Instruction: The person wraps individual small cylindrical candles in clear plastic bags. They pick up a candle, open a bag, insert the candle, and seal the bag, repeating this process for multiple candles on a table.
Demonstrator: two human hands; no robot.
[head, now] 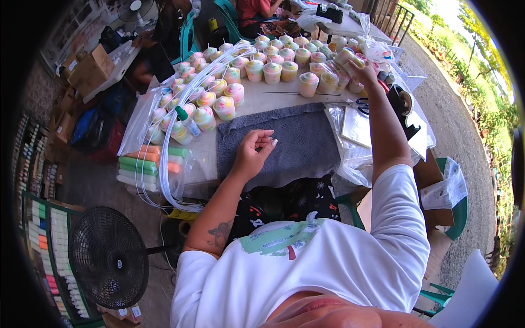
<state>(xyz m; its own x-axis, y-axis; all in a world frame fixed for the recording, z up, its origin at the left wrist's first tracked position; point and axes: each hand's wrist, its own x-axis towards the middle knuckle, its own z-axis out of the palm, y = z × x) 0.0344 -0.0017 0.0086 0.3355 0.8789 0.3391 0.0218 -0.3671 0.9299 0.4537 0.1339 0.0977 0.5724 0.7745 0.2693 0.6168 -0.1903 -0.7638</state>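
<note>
My left hand [255,149] hovers over a folded grey towel [287,139] at the table's near edge. Its fingers are loosely curled, thumb apart, and nothing shows between them. Reaching out to the far right, my right hand [364,73] grips a pastel swirled candle [346,59], tilted on its side, among wrapped candles. Several cup-shaped pastel candles with white wicks stand in rows across the table, such as the candle [308,85] in front. A bundle of long white wicks [180,108] arches over the left group. A thin metal rod [301,94] lies beyond the towel.
Coloured wax sticks [139,166] lie at the table's left corner near a green-capped bottle [186,119]. Scissors [362,105], clear plastic sleeves [357,127] and a tape dispenser [404,104] are at right. A black fan [108,257] stands lower left. Other people sit beyond the table.
</note>
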